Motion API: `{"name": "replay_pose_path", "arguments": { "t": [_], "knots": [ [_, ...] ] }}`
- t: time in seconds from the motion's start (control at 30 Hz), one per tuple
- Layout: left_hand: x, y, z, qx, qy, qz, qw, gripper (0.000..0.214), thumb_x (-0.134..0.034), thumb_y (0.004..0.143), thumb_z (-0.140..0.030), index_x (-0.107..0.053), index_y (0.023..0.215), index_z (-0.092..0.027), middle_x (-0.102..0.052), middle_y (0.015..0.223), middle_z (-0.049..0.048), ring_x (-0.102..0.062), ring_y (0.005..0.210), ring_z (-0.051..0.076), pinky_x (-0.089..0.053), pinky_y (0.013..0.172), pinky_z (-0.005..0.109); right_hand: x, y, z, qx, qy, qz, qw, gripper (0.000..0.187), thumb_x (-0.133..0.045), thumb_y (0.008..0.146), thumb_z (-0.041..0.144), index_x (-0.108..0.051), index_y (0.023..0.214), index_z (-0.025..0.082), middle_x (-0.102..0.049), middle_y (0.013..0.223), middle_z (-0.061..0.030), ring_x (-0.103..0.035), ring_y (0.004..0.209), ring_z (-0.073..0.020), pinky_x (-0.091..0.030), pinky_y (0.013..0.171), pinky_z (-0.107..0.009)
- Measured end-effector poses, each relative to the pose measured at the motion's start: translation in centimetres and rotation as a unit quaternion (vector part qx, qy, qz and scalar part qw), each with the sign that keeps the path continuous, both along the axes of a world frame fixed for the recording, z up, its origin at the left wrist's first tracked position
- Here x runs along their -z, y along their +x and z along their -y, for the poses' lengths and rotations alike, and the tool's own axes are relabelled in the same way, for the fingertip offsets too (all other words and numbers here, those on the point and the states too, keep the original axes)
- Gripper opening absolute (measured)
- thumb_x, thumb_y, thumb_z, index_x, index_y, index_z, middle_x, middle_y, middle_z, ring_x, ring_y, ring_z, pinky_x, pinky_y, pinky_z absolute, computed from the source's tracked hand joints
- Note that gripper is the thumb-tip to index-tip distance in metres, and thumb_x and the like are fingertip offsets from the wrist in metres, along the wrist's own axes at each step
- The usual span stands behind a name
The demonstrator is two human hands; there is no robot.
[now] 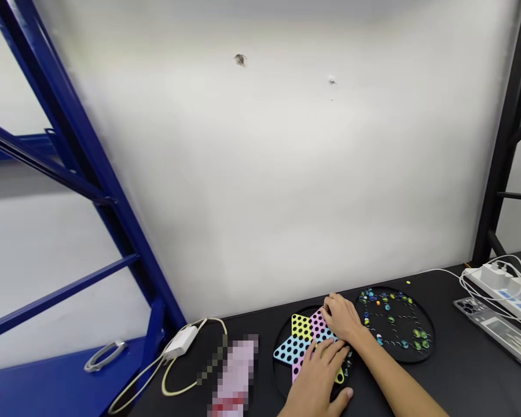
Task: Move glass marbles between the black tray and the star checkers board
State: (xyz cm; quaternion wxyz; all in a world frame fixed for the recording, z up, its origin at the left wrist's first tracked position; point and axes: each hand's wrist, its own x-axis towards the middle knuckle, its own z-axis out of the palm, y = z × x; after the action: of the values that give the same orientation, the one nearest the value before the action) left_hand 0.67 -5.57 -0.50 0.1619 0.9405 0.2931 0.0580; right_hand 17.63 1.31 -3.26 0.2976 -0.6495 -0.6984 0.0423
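Head view: star-patterned board [301, 343] under spread left hand [316, 373] and curled right hand [342, 315], pinch unclear; likely light, stiff; grasp edges.

Our bare left hand [316, 373] and bare right hand [342, 316]
We see slim fingers [323, 349] on both, a short rounded thumbnail [350, 392] on the left, and a bare right forearm [391, 368], smooth-looking and widening gradually away from the slender wrist [358, 335].

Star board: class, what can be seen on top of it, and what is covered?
The left hand and right hand lie over the star board, whose yellow, blue and pink dotted surface shows partly around them. Whatever the hands cover cannot be seen.
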Motion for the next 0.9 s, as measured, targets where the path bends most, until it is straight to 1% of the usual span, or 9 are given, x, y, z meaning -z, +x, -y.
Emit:
{"name": "replay_pose_path", "arguments": {
  "t": [0.17,0.27,0.4,0.5,0.67,0.77,0.9],
  "knots": [
    [-0.3,0.0,0.1,-0.004,0.001,-0.009,1.0,0.067,-0.062,0.09,-0.038,-0.035,0.151,-0.037,-0.043,0.155,-0.0023,-0.036,0.143,0.031,-0.025,0.121,0.056,-0.2,0.1,0.2,-0.01,0.0,0.005,1.0,0.016,-0.051,0.092,0.021,-0.065,0.085,0.024,-0.068,0.091,-0.0012,-0.063,0.083,-0.0159,-0.04,0.071,-0.025],
    [-0.3,0.1,0.2,-0.005,0.002,-0.01,1.0,0.069,-0.063,0.089,-0.038,-0.035,0.151,-0.038,-0.044,0.155,-0.0028,-0.037,0.142,0.03,-0.027,0.12,0.057,-0.2,0.1,0.3,-0.013,0.002,0.004,1.0,0.014,-0.051,0.091,0.02,-0.064,0.087,0.024,-0.068,0.09,-0.0007,-0.063,0.082,-0.0158,-0.038,0.069,-0.025],
    [0.0,0.0,0.0,-0.001,0.023,0.004,1.0,0.071,-0.064,0.089,-0.039,-0.033,0.152,-0.038,-0.044,0.155,-0.0029,-0.039,0.142,0.031,-0.028,0.12,0.055,-0.1,0.1,0.3,0.002,0.007,-0.005,1.0,0.014,-0.047,0.094,0.02,-0.061,0.095,0.023,-0.069,0.086,-0.0006,-0.062,0.077,-0.0161,-0.037,0.067,-0.026],
    [0.2,-0.1,-0.1,0.001,0.026,0.003,1.0,0.071,-0.064,0.089,-0.039,-0.032,0.152,-0.038,-0.044,0.155,-0.0027,-0.039,0.142,0.03,-0.027,0.121,0.055,0.0,0.1,0.3,0.016,0.012,-0.011,1.0,0.017,-0.044,0.095,0.018,-0.059,0.09,0.023,-0.068,0.086,-0.0012,-0.061,0.075,-0.0157,-0.035,0.066,-0.026],
    [0.5,-0.2,-0.1,-0.001,0.025,0.002,1.0,0.072,-0.065,0.087,-0.038,-0.033,0.152,-0.038,-0.044,0.155,-0.0029,-0.038,0.142,0.03,-0.028,0.12,0.054,0.3,0.0,0.2,0.029,0.016,-0.019,0.999,0.017,-0.047,0.091,0.015,-0.057,0.078,0.022,-0.065,0.085,-0.0023,-0.059,0.076,-0.0162,-0.036,0.068,-0.027],
    [0.8,-0.2,-0.3,0.005,0.028,0.002,1.0,0.072,-0.064,0.087,-0.038,-0.032,0.152,-0.038,-0.044,0.155,-0.0023,-0.038,0.141,0.03,-0.029,0.12,0.053,0.4,0.0,0.1,0.014,0.018,-0.027,0.999,0.017,-0.048,0.089,0.014,-0.057,0.077,0.022,-0.063,0.085,-0.0032,-0.058,0.08,-0.0181,-0.039,0.07,-0.028],
    [0.9,-0.2,-0.5,0.009,0.028,0.001,1.0,0.071,-0.063,0.088,-0.04,-0.033,0.152,-0.037,-0.044,0.154,-0.002,-0.039,0.14,0.031,-0.029,0.119,0.053,0.5,0.0,-0.2,-0.031,0.021,-0.047,0.998,0.016,-0.049,0.088,0.014,-0.06,0.08,0.022,-0.063,0.089,-0.0034,-0.056,0.088,-0.0193,-0.042,0.08,-0.03]
  ]
}}
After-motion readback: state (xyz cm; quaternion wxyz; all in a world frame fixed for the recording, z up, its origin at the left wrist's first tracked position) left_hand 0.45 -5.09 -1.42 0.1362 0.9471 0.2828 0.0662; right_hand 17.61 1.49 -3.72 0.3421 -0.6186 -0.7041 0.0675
